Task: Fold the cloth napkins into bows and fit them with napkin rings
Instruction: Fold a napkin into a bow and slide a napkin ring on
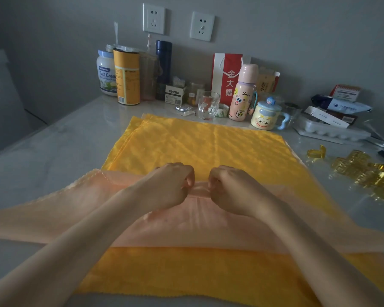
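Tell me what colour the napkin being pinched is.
Pale peach: the napkin shows best in the head view, lying on yellow cloths.

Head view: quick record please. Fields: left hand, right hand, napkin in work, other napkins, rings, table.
left hand: pinches the peach napkin at its gathered middle
right hand: pinches the same gather, close beside the left
yellow napkins: spread flat under the peach one
napkin rings: gold, loose heap at right, none fitted
table: pale, cluttered along the wall

Your left grip [171, 185] and right grip [233, 191]: bare hands. Both forearms [93, 220] uncovered along all that shows.
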